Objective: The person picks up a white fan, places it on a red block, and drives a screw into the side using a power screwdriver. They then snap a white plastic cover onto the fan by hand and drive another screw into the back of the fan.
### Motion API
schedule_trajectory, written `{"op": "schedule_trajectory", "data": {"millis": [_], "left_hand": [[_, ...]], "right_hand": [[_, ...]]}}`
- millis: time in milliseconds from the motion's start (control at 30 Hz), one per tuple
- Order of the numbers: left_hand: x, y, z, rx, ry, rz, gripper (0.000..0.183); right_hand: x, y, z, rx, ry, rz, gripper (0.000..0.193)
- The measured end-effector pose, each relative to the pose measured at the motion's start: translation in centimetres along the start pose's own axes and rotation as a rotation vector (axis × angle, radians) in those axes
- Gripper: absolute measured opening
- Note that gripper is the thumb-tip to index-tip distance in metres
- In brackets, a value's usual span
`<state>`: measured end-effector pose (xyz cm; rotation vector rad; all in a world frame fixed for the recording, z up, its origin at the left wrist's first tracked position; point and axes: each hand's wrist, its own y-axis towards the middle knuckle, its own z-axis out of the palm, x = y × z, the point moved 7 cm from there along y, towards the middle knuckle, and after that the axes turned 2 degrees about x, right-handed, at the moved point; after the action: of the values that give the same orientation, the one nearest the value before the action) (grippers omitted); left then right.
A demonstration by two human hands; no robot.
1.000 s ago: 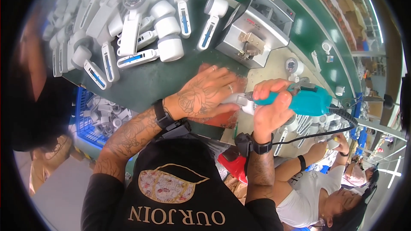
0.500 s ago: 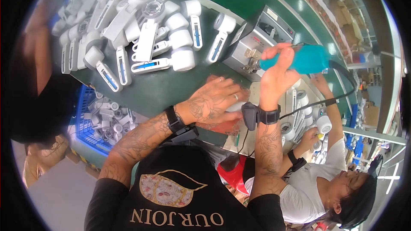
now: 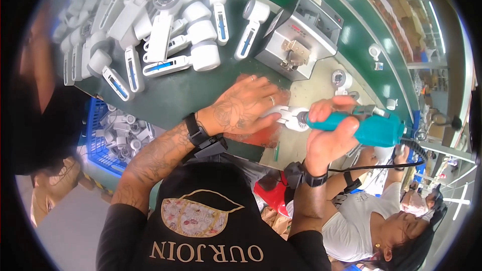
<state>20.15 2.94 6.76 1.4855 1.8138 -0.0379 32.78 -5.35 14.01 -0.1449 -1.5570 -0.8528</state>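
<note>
In the head view, the left hand [image 3: 246,108] lies flat, pressing a white part [image 3: 290,118] onto the green bench [image 3: 191,90]. Just right of it, the right hand [image 3: 329,135] is clenched around a teal electric screwdriver [image 3: 369,125], tip touching the part.

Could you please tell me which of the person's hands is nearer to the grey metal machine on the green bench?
Left. The left hand lies just below the grey machine; the right hand is lower, holding the teal screwdriver.
</note>
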Motion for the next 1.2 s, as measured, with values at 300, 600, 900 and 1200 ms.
{"op": "schedule_trajectory", "data": {"millis": [300, 600, 900, 1200], "left_hand": [[0.4, -0.1, 0.7, 0.022, 0.007, -0.021, 0.031], [0.2, -0.2, 0.8, 0.052, 0.0, -0.029, 0.035], [0.0, 0.5, 0.4, -0.01, -0.064, 0.021, 0.037], [-4.3, -6.6, -5.1, -0.139, 0.133, 0.083, 0.025]], "right_hand": [[-1.1, -1.7, -0.7, -0.035, -0.02, 0.051, 0.066], [-2.6, -2.3, -0.6, -0.015, 0.098, 0.03, 0.05], [-2.5, -2.1, -1.0, -0.017, 0.157, 0.055, 0.045], [5.5, -5.6, -6.9, -0.32, 0.279, -0.071, 0.061]]}}
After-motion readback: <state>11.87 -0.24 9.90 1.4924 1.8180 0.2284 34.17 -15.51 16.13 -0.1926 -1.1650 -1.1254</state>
